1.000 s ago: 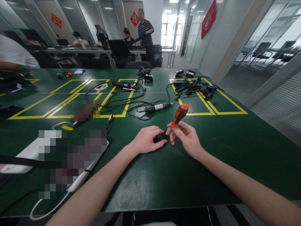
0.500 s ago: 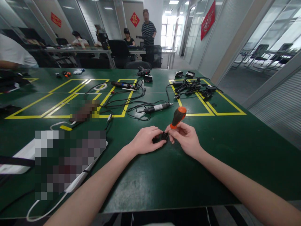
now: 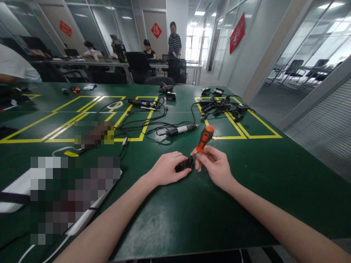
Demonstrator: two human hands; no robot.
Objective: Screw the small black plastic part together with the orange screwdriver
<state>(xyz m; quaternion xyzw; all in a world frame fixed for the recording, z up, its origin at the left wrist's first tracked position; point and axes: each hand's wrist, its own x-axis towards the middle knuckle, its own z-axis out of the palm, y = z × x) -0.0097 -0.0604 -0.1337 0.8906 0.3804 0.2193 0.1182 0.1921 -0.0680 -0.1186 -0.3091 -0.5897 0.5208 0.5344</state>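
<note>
My left hand (image 3: 169, 168) rests on the green table (image 3: 164, 215), thumb and fingers closed around a small black cylindrical part (image 3: 189, 162). In my right hand (image 3: 216, 165) is a screwdriver (image 3: 205, 139) with an orange and dark grey handle, pinched near the lower end of the handle. It leans with the handle up and to the right, and its lower end points toward the black part. Fingers hide most of the shaft, so I cannot tell whether the tip touches the part.
Beyond my hands lies a grey and black corded electric screwdriver (image 3: 181, 130). Black cabled devices (image 3: 225, 106) are heaped within yellow tape at the back right. A cordless drill (image 3: 165, 87) lies farther back. White power strips (image 3: 82, 219), partly blurred out, are at left.
The screwdriver handle has turned, showing more orange on its side. Both hands keep their hold. The whole view has shifted slightly, and the standing person in the background has lowered their arms.
</note>
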